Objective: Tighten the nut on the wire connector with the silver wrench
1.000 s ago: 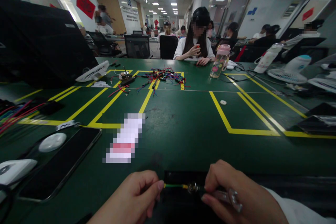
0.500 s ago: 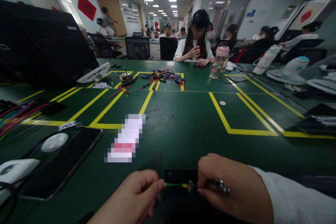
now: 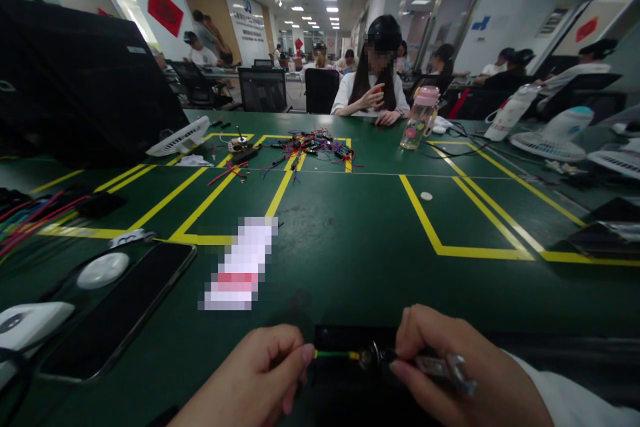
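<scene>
Near the bottom centre, my left hand (image 3: 273, 370) pinches the left end of a short green wire (image 3: 336, 353) with yellow ends. The wire's right end meets a small round metal part (image 3: 369, 355). Just right of that part is my right hand (image 3: 450, 363), its thumb and fingers closed around a metal wrench-like tool (image 3: 447, 370) that points right. Fingertips of this hand lie close to a dark piece beside the metal part; whether they touch it is unclear. A black object (image 3: 345, 333) lies below and behind the wire.
A phone (image 3: 125, 307) and white round device (image 3: 103, 271) lie left. A blurred white paper (image 3: 243, 263) sits ahead. Farther off are a wire pile (image 3: 315, 145), a pink-lidded bottle (image 3: 420, 117) and a white disc (image 3: 426, 196). A person (image 3: 373, 80) sits across the table.
My right hand has shifted right and slightly down with the tool, away from the round metal part, which shows more fully. My left hand and the wire have barely moved.
</scene>
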The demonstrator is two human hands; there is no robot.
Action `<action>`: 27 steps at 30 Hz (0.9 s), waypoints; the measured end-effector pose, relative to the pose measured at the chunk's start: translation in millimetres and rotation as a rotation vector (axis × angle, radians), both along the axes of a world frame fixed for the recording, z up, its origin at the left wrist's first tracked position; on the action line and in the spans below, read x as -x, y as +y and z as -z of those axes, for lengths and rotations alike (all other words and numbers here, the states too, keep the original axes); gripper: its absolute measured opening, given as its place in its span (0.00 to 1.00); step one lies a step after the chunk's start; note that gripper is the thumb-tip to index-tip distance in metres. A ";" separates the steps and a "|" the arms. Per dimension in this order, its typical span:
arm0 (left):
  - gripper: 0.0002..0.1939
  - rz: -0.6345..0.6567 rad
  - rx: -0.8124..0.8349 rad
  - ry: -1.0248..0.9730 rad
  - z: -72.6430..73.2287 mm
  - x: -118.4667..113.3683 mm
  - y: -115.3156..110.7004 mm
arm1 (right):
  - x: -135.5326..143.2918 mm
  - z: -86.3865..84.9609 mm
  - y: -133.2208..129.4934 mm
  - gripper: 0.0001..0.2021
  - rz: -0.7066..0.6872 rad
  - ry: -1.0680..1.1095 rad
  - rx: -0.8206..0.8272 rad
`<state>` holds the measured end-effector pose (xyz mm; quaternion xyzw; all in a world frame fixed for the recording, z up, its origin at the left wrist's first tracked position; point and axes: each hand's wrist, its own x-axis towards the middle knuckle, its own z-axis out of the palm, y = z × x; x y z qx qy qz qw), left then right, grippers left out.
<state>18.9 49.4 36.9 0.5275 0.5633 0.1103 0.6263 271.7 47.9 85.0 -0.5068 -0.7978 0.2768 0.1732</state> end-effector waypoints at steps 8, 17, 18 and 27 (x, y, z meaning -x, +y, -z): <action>0.17 0.019 0.014 -0.014 1.9 0.8 1.1 | 7.7 17.0 -2.5 0.07 -0.039 0.071 -0.210; 0.19 0.011 0.014 -0.009 -5.0 -0.5 1.6 | 8.1 2.9 9.3 0.09 -0.185 -0.058 -0.120; 0.19 0.011 0.014 -0.006 -6.6 -0.9 1.8 | 8.5 0.8 11.0 0.08 -0.192 -0.066 -0.109; 0.20 0.006 0.005 0.015 -8.0 -2.1 1.7 | 12.5 -14.9 22.7 0.07 -0.347 -0.073 -0.022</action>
